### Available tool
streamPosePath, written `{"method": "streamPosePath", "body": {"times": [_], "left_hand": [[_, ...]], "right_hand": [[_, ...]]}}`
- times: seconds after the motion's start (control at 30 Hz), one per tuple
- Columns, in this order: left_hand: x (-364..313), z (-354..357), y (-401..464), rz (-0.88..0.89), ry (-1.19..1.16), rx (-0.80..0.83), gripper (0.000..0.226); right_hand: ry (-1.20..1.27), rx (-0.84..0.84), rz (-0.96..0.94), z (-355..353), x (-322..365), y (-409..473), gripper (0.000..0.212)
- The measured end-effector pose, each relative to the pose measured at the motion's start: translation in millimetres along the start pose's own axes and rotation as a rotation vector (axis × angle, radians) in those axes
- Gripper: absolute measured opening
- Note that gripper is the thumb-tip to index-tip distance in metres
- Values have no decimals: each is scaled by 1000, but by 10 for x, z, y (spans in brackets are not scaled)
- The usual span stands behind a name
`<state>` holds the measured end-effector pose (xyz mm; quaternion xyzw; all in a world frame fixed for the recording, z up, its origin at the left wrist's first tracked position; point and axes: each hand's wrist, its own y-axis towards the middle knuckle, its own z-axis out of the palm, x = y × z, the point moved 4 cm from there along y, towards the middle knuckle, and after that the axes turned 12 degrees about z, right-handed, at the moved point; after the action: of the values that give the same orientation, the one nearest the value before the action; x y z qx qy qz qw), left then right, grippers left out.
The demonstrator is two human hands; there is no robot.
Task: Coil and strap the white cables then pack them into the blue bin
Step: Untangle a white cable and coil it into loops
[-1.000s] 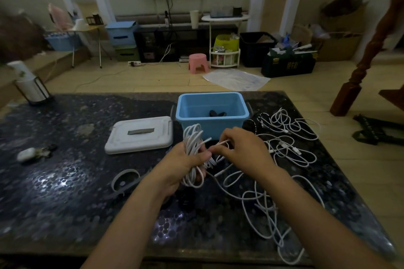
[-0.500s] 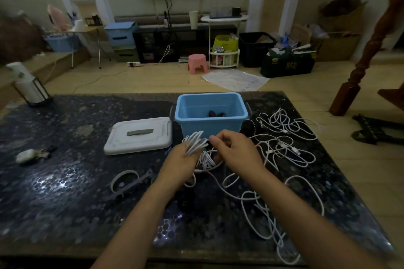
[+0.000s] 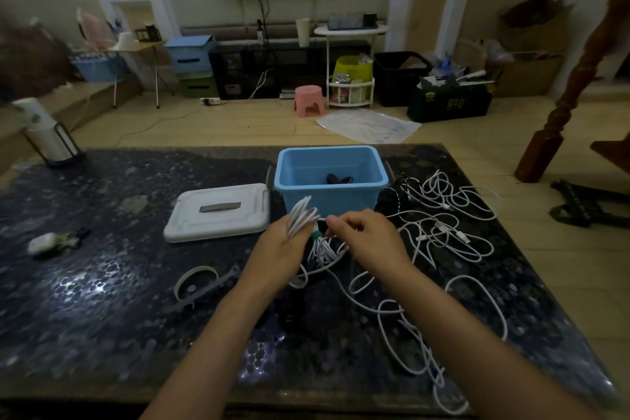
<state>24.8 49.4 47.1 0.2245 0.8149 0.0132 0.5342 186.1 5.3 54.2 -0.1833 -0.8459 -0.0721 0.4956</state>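
A coiled white cable (image 3: 301, 216) is gripped in my left hand (image 3: 278, 254), its loops sticking up just in front of the blue bin (image 3: 327, 196). A green strap (image 3: 316, 235) sits round the middle of the coil. My right hand (image 3: 366, 239) has its fingers curled at the strap and coil; what it pinches is hidden. The bin stands open with a dark item (image 3: 338, 178) inside. Several loose white cables (image 3: 443, 225) lie tangled on the table to the right and near my right forearm.
The bin's white lid (image 3: 218, 211) lies left of the bin on the dark speckled table (image 3: 102, 283). A grey strap loop (image 3: 197, 281) lies left of my left wrist. A small white object (image 3: 44, 242) sits at far left, a white lantern-like holder (image 3: 47, 136) at the back left corner.
Both hands have moved the coil away from me toward the bin. The coil has tilted over, and a green strap now shows round its middle.
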Motion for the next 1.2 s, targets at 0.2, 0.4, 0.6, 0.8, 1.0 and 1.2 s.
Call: {"method": "streamPosePath", "body": {"times": [0.2, 0.4, 0.6, 0.8, 1.0, 1.2], "left_hand": [[55, 6, 15, 12, 165, 75, 30], [107, 80, -6, 91, 316, 286, 26], [65, 57, 31, 185, 321, 187, 19], [9, -10, 30, 150, 257, 73, 13], [-1, 46, -26, 8, 20, 116, 29], [-113, 58, -32, -59, -111, 11, 37]], "right_hand": [[45, 38, 58, 66, -13, -25, 38], [246, 105, 147, 60, -15, -13, 42], [362, 205, 264, 91, -32, -22, 39], [356, 270, 291, 113, 2, -54, 37], [403, 288, 280, 80, 5, -55, 33], [542, 337, 311, 87, 18, -13, 42]]}}
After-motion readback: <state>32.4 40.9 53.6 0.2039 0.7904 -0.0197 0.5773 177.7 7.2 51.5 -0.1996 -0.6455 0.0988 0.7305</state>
